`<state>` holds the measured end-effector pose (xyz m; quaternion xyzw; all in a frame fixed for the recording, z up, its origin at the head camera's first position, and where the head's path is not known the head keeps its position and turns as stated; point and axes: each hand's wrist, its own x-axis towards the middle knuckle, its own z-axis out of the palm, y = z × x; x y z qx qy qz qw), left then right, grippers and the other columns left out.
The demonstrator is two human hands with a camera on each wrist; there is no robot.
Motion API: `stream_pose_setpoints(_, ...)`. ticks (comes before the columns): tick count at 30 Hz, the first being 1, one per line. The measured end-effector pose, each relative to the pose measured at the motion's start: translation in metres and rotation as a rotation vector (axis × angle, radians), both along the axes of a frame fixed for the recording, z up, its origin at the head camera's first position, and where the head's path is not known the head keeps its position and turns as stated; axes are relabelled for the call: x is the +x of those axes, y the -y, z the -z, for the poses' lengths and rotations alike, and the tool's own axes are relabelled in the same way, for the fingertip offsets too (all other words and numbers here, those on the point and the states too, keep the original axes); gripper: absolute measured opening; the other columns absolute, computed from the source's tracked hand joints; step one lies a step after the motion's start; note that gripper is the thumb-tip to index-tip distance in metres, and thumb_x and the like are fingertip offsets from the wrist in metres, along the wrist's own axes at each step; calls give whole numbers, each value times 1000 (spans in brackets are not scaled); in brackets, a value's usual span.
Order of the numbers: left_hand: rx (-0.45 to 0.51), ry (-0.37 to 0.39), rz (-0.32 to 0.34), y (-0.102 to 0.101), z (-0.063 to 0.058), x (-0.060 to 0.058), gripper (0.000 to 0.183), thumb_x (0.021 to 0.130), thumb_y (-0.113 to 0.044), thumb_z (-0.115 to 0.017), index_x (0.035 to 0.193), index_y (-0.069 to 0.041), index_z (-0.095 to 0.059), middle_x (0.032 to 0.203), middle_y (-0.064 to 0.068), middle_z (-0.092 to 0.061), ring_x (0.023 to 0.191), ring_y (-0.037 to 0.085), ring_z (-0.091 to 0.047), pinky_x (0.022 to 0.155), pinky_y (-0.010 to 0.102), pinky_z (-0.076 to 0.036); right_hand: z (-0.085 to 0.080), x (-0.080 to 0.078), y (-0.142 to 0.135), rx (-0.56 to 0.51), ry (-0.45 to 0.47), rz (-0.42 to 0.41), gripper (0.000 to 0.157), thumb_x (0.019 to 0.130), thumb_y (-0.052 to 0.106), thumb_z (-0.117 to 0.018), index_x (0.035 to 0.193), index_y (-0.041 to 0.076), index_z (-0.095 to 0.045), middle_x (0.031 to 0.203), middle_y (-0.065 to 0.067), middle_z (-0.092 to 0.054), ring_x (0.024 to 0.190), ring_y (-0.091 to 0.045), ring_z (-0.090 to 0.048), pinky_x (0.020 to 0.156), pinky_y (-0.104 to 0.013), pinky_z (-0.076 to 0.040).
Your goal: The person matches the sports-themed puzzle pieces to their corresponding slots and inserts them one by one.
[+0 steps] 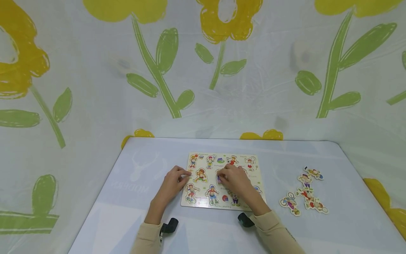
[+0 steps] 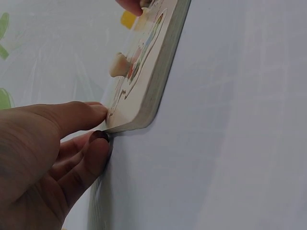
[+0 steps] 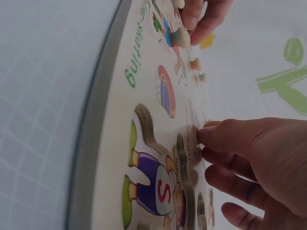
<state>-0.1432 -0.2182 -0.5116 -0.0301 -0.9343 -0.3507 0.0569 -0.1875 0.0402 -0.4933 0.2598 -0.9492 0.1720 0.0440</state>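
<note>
A wooden peg puzzle board (image 1: 198, 203), printed with sports figures, lies on the table; several pieces with round knobs (image 3: 180, 37) sit in it. My left hand (image 1: 172, 183) holds the board's left edge, thumb (image 2: 91, 115) above and a curled finger at the side. Over the board's middle, my right hand (image 1: 236, 178) pinches at a purple puzzle piece (image 1: 219, 180); the fingertips hide its knob. In the right wrist view, thumb and index finger (image 3: 220, 135) meet close to the board surface. Nearer the front edge is a figure with an S on its shirt (image 3: 156, 187).
Several loose puzzle pieces lie on the table to the right of the board, among them a cyclist (image 1: 290, 204) and a figure in a hat (image 1: 305, 180). A flower-printed sheet (image 1: 253, 88) hangs behind the table (image 1: 127, 215). Dark wrist cameras (image 1: 170, 225) stick out by both sleeves.
</note>
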Motion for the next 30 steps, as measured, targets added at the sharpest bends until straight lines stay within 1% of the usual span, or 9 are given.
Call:
stream_pose_setpoints(10,-4,7,-5,0,-2,0,16,88,-14,-73,103,-12,-76,100,4,-60,74,9,-49,65,21,-42,1,1,0,-12,6,6,15,86,25,-76,101,23,-76,92,7,-66,73,-6,-50,74,-34,-40)
stream_pose_setpoints(21,5,3,-2,0,0,0,16,88,-13,-72,104,-13,-75,100,3,-60,74,9,-49,65,21,-42,5,2,0,-30,-1,30,15,85,26,-76,100,23,-76,91,7,-66,73,-7,-51,72,-31,-37)
stream_pose_setpoints(30,5,6,0,0,0,0,16,88,-12,-72,104,-12,-75,99,3,-60,74,8,-49,65,21,-42,7,4,-2,-49,-30,19,16,85,25,-77,101,24,-76,89,8,-66,74,-6,-53,70,-29,-36)
